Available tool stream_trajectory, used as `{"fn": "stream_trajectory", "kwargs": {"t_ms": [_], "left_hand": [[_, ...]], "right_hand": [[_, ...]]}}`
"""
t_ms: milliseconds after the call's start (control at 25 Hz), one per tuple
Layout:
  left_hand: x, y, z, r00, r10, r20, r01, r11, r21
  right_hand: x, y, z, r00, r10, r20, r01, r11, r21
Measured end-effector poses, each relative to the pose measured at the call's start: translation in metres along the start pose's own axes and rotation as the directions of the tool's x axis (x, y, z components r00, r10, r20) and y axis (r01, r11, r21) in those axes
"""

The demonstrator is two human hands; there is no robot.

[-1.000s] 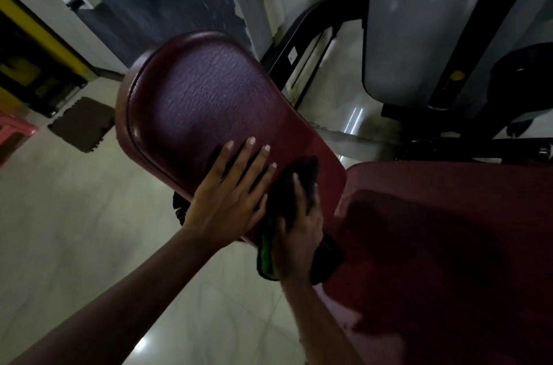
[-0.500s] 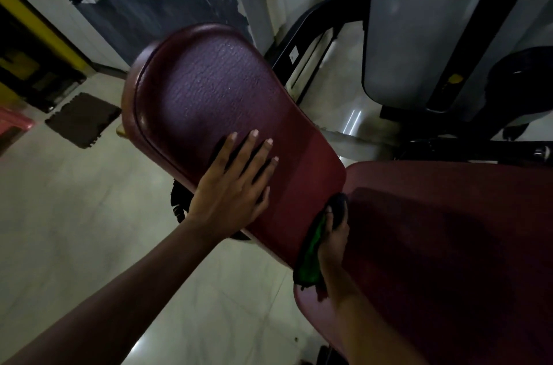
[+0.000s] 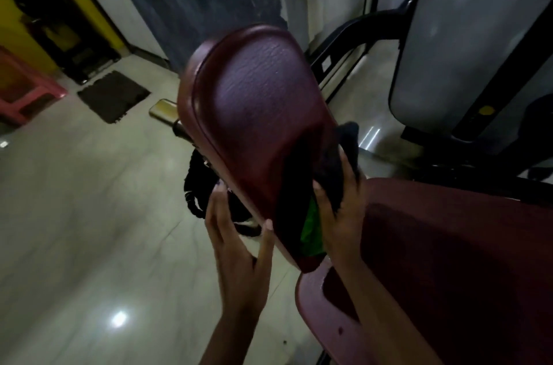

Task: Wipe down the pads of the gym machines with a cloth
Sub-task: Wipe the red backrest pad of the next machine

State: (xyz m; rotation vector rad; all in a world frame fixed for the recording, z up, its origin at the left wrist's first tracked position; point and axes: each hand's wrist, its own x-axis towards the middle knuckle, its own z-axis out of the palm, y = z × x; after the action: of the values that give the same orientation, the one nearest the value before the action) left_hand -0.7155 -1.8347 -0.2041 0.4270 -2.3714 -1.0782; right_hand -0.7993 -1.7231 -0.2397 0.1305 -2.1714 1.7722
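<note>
Right hand (image 3: pixel 344 212) grips the dark-and-green cloth (image 3: pixel 330 173) against the right edge of the maroon back pad (image 3: pixel 260 113). Left hand (image 3: pixel 239 245) clasps the pad's lower left edge, thumb in front. Seat pad (image 3: pixel 449 260) lower right; glossy tiled floor (image 3: pixel 74 215) and dark mat (image 3: pixel 113 95) beyond.

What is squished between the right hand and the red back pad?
A dark cloth with a green patch lies between right hand and back pad, head view.

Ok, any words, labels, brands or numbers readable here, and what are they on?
Nothing legible.
White sticker on the black frame: too small and blurred to read.
Yellow round mark on the black upright: no characters readable.
On the back pad and cloth: no print visible.
</note>
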Motion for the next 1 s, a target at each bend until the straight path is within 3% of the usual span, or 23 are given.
{"fn": "stream_trajectory", "kwargs": {"t_ms": [80, 160, 280, 480, 560, 760, 880, 1000], "left_hand": [[0.009, -0.003, 0.009, 0.989, -0.148, -0.011, 0.143, 0.969, -0.202], [0.02, -0.013, 0.019, 0.991, -0.134, -0.011, 0.126, 0.955, -0.269], [0.035, -0.019, 0.033, 0.994, -0.1, 0.034, 0.106, 0.946, -0.307], [0.034, -0.014, 0.041, 0.993, -0.114, 0.037, 0.12, 0.948, -0.293], [0.035, -0.011, 0.041, 0.992, -0.123, 0.023, 0.124, 0.945, -0.302], [0.034, -0.009, 0.035, 0.993, -0.117, 0.033, 0.122, 0.951, -0.285], [0.041, 0.005, 0.022, 0.993, -0.116, -0.022, 0.101, 0.928, -0.359], [0.067, 0.018, 0.007, 0.989, -0.075, -0.129, 0.015, 0.908, -0.418]], "right_hand": [[-0.001, -0.011, 0.025, 0.985, -0.141, 0.098, 0.151, 0.982, -0.111], [-0.002, -0.006, 0.043, 0.957, -0.246, 0.153, 0.278, 0.928, -0.249], [0.015, 0.015, 0.05, 0.943, -0.325, 0.07, 0.33, 0.89, -0.314], [0.059, 0.046, 0.038, 0.989, -0.071, -0.126, 0.037, 0.967, -0.253], [0.069, 0.064, 0.032, 0.987, -0.018, -0.157, -0.018, 0.974, -0.226], [0.074, 0.068, 0.019, 0.942, 0.272, -0.195, -0.298, 0.947, -0.121], [0.061, 0.018, 0.017, 0.973, 0.158, -0.168, -0.159, 0.987, 0.011], [0.058, -0.049, 0.033, 0.982, -0.184, -0.042, 0.185, 0.983, 0.009]]}}
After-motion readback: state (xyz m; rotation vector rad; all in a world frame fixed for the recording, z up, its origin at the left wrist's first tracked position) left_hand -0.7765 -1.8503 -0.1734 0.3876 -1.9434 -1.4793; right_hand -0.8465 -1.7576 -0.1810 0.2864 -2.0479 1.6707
